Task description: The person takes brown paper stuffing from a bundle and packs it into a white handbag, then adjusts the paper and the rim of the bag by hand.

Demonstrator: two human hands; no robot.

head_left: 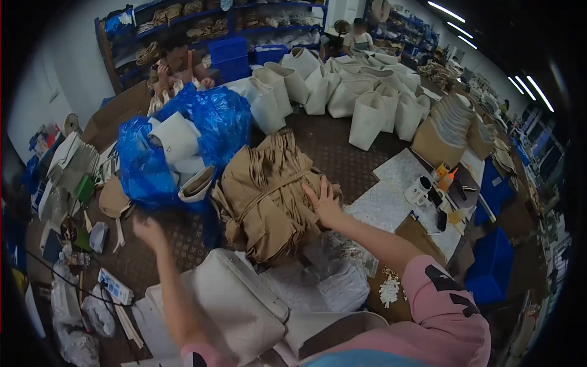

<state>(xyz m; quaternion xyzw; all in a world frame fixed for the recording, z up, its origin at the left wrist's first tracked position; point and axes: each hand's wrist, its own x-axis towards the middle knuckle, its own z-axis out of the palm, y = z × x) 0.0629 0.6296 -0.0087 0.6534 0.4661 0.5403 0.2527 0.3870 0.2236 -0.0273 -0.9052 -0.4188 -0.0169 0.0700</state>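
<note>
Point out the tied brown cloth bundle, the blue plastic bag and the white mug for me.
Tied brown cloth bundle (262, 211): head view, its front face below the tie.
Blue plastic bag (225, 116): head view, its upper right side.
White mug (416, 195): head view, its side.

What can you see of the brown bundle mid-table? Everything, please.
The brown bundle is a thick stack of creased, cloth-like pieces, their ruffled edges bunched towards the far side. A narrow strip of similar colour crosses it. It lies right of the blue plastic bag. The right hand rests on its right side, fingers spread. Its underside is hidden.
</note>
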